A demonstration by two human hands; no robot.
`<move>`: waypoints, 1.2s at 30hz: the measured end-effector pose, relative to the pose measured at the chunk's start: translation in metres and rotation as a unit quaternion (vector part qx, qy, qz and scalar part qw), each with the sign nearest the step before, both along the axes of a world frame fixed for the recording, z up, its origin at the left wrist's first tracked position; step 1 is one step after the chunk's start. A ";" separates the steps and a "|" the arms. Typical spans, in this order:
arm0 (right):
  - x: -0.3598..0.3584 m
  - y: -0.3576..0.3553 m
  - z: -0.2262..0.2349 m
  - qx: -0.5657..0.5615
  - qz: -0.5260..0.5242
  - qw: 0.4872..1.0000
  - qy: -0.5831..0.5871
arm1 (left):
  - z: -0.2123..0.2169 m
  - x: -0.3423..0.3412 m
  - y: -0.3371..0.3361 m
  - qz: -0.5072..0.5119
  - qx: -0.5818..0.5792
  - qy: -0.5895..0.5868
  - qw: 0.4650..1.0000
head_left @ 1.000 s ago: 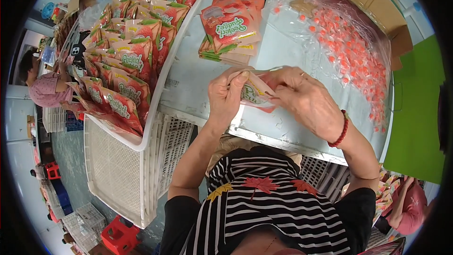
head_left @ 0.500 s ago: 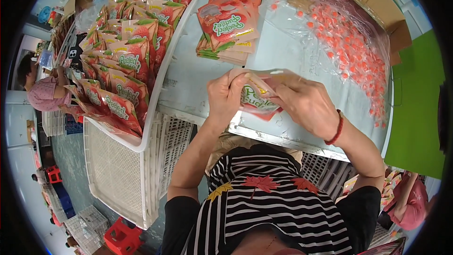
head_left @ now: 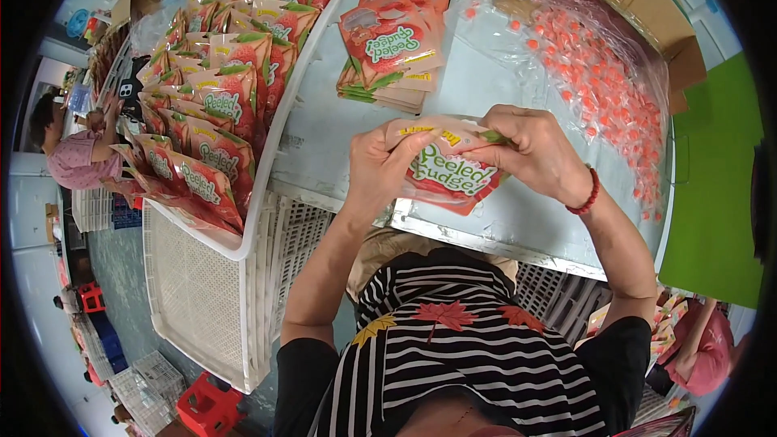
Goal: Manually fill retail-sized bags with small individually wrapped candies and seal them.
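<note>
A red-and-peach candy pouch (head_left: 453, 171) hangs over the near table edge, held between my two hands. My left hand (head_left: 377, 163) pinches its upper left corner, thumb across the front. With the fingers bunched, my right hand (head_left: 536, 150) grips the upper right corner by a green leaf print. The pouch's printed front faces me; its inside is hidden. Beyond my hands lies a stack of flat pouches (head_left: 392, 44) of the same kind. To the right, individually wrapped red-orange candies (head_left: 599, 93) are spread beside a clear plastic bag.
At left, a white crate (head_left: 273, 125) holds rows of standing pouches (head_left: 222, 109), above stacked crates (head_left: 198, 291). A cardboard box (head_left: 639, 0) stands at the far right. Co-workers in pink (head_left: 81, 158) are at the left and lower right. A red stool (head_left: 209, 405) is on the floor.
My right hand has moved slightly up and right along the pouch's top edge. The pouch has turned more toward me, showing more of its front. My left hand has shifted slightly left.
</note>
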State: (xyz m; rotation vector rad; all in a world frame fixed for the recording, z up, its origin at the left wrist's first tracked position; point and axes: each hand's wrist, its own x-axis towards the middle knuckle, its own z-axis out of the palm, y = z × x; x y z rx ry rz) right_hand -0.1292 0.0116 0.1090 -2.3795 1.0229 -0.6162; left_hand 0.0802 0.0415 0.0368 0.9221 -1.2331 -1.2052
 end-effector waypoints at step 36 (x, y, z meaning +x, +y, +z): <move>0.003 0.011 0.015 -0.009 0.034 0.998 0.058 | 0.060 0.012 -0.017 -0.045 -0.366 -0.480 0.796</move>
